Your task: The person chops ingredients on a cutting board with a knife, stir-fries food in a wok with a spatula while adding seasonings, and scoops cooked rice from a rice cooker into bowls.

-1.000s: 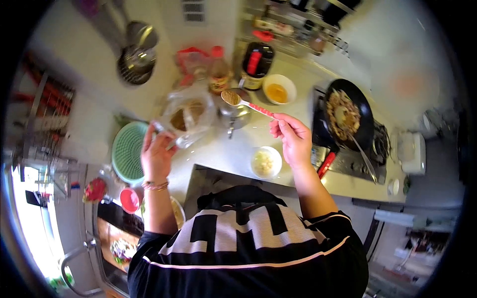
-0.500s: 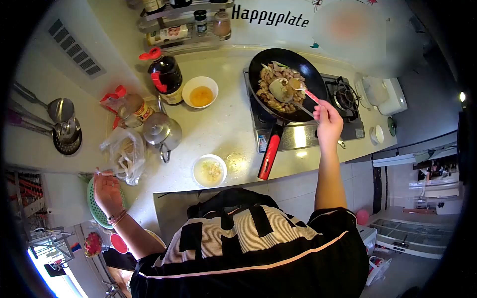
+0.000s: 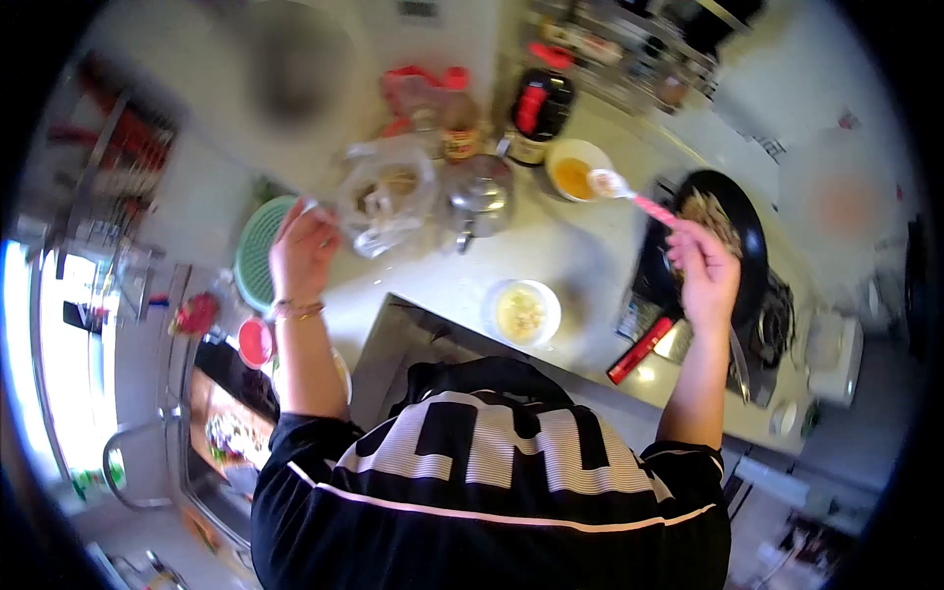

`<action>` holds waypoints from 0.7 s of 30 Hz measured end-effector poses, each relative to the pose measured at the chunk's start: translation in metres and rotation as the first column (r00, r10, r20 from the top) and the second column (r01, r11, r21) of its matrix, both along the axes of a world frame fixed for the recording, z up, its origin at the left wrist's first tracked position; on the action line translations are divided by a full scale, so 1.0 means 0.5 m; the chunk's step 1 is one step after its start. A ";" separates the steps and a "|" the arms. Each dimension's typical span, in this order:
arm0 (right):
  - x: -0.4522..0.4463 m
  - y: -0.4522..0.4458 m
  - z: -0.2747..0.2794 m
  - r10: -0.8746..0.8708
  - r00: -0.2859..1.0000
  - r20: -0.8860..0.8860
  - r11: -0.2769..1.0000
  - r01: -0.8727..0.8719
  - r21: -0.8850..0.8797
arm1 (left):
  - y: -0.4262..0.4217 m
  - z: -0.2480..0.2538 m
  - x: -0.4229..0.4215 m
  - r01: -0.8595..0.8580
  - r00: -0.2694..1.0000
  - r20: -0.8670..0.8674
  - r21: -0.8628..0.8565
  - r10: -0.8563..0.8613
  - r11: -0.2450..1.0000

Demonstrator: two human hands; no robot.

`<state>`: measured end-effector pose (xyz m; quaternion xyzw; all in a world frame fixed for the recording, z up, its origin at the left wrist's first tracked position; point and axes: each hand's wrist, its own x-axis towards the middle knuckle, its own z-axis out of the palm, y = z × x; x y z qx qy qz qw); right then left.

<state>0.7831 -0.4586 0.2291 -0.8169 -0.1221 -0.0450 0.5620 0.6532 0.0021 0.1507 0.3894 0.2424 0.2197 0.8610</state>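
My right hand (image 3: 703, 273) is closed on the patterned red handle of a small spoon (image 3: 608, 184). The spoon's pale bowl reaches the right rim of a white bowl (image 3: 595, 157) of orange-yellow liquid; I cannot tell whether they touch. Behind that hand is a black frying pan (image 3: 749, 241) with cooked meat pieces (image 3: 710, 214), partly hidden. My left hand (image 3: 307, 254) is raised beside a green basket (image 3: 258, 258), fingers pinched at a small whitish thing, too blurred to name. A clear plastic bag (image 3: 388, 192) lies to its right.
A steel pot (image 3: 479, 197), a dark sauce bottle (image 3: 543, 106) and another bottle (image 3: 459, 123) stand at the back. A white bowl with chopped pieces (image 3: 523, 313) is near the counter's front edge. The pan's red handle (image 3: 641, 351) juts forward from the stove.
My view has turned left. My right hand has brought the spoon out from over the pan to the bowl of orange-yellow liquid. My left hand stays by the green basket, still pinched.
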 end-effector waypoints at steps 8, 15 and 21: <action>-0.043 0.499 -0.082 0.521 0.830 0.198 0.834 -0.446 -0.324 | 0.037 0.025 -0.006 0.065 0.993 -0.100 0.045 -0.061 0.997; -0.085 0.695 -0.198 0.664 0.747 0.024 0.499 -0.419 -0.758 | 0.033 0.033 -0.003 0.220 0.974 -0.091 0.149 -0.208 0.964; -0.116 0.539 -0.105 0.653 0.752 0.093 0.486 -0.321 -0.813 | 0.029 0.024 0.019 0.246 0.968 -0.161 0.427 -0.195 0.870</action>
